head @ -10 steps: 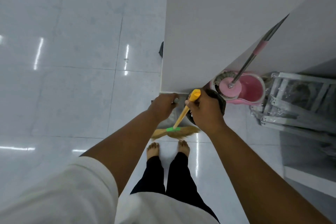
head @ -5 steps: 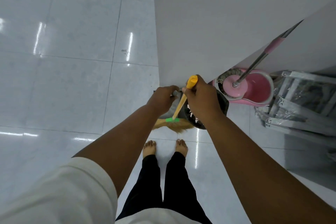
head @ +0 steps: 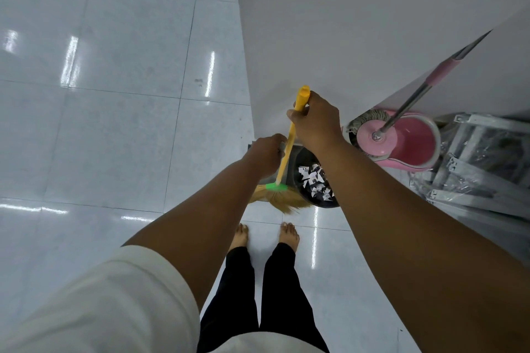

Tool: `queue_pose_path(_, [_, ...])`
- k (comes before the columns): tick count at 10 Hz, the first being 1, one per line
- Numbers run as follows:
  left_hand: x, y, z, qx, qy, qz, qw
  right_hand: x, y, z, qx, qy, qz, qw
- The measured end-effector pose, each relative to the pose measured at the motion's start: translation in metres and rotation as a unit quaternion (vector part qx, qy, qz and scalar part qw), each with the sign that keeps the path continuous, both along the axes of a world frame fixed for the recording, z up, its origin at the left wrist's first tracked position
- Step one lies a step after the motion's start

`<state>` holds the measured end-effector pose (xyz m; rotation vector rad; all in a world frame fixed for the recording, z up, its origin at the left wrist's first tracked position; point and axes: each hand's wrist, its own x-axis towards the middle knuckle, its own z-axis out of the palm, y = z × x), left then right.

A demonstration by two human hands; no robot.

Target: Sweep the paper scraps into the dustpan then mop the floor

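Since paper scraps (head: 314, 182) are gathered in the dustpan (head: 304, 160) (gripped by left hand (head: 265, 152), broom (head: 276, 187) by right hand (head: 315, 120)), mop (head: 375, 136) is untouched.

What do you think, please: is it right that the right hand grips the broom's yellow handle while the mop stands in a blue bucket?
The bucket is pink, not blue; the head view shows it. The right hand grips the broom's yellow handle while the mop stands in the pink bucket.
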<state>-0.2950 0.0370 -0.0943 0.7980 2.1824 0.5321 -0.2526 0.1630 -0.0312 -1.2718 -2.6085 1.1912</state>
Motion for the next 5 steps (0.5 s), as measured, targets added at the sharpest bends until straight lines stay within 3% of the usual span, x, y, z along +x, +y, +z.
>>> queue_pose_path(5, [0.01, -0.006, 0.03, 0.018, -0.005, 0.041, 0.999, 0.032, -0.015, 0.011, -0.07, -0.081, -0.018, 0.994])
